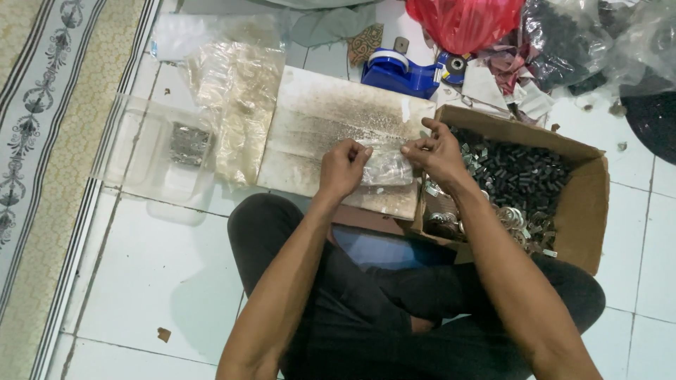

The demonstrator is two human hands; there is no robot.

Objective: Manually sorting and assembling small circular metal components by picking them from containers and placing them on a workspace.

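Head view, left hand [343, 167], right hand [438, 153], both pinching clear bag [386, 167]

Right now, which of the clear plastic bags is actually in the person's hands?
The small clear bag over the stained board, pinched by left hand and right hand; the others lie untouched to the left.

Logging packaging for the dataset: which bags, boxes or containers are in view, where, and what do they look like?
Small clear bag: pinched between left hand and right hand, over the stained board.
Cardboard box: right, open, brown, holds small dark and silvery parts.
Clear plastic bags: left of the board, yellowish stack.
Clear tray: far left, shiny packet inside.
Red plastic bag: top, bunched.
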